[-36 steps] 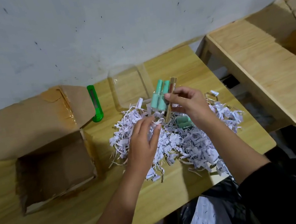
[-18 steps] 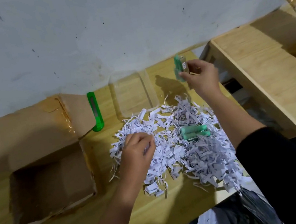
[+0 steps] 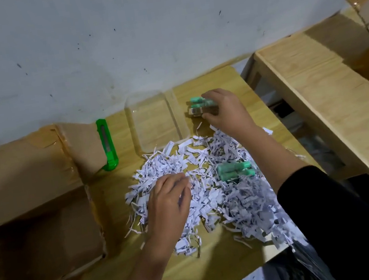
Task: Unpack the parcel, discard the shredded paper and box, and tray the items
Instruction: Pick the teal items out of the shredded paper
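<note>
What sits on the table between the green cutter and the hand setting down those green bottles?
The clear plastic tray, empty, lies between the green cutter and the right hand, in the head view.

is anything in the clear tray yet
No, the clear tray is empty; the right hand holds green items on the table beside it.

The right hand [image 3: 223,110] covers most of the green-capped items [image 3: 199,106] beside the clear tray [image 3: 155,120], so their shape and number cannot be told. Shredded paper [image 3: 211,195] hides the lower part of another green pair [image 3: 234,170]. The cardboard box [image 3: 33,210] is cut off at the left edge, and motion blur smears the left hand's fingers [image 3: 180,183].
</note>
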Demonstrator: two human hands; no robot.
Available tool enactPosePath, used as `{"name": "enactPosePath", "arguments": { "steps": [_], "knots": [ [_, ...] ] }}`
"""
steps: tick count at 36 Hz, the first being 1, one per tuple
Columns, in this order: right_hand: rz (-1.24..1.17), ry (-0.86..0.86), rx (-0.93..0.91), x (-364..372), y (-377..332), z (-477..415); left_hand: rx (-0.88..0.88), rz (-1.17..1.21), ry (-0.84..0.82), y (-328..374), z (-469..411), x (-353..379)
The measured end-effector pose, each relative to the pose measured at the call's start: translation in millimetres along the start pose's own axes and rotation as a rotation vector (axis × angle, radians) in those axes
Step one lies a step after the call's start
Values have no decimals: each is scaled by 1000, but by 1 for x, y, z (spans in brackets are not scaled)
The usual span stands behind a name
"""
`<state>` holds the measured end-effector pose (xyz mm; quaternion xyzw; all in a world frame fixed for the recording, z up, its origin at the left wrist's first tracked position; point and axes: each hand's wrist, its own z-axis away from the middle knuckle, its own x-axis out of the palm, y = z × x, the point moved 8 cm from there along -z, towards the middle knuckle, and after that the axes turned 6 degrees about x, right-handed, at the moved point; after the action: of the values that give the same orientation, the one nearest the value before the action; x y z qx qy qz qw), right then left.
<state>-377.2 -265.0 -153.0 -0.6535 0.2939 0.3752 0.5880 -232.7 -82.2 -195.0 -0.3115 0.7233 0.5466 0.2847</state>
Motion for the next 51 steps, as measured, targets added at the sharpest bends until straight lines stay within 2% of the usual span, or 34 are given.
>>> {"name": "enactPosePath", "arguments": {
  "steps": [2,5,9,13,20,25,33,38,48,51],
  "knots": [
    [-98,-45,-5,-11,-1,18,-20,22,3,-2,0,0],
    [-195,-275,11,-14,5,51,-43,53,10,-4,-2,1],
    [-49,-507,24,-5,18,94,-55,39,20,-3,-2,1],
    [79,-567,10,5,24,118,-61,20,19,-4,0,2],
    [211,-432,16,13,17,121,-68,15,-22,0,5,6],
    [239,-393,63,17,15,117,-65,19,-37,0,7,5],
    [285,-334,31,16,10,113,-76,21,-76,1,8,5],
    [181,-268,14,3,11,116,-75,28,-91,2,9,4],
    [-309,90,124,-61,10,113,-97,10,-90,0,7,7],
    [-376,189,136,-78,13,104,-86,-11,-86,1,6,8]
  ]
}}
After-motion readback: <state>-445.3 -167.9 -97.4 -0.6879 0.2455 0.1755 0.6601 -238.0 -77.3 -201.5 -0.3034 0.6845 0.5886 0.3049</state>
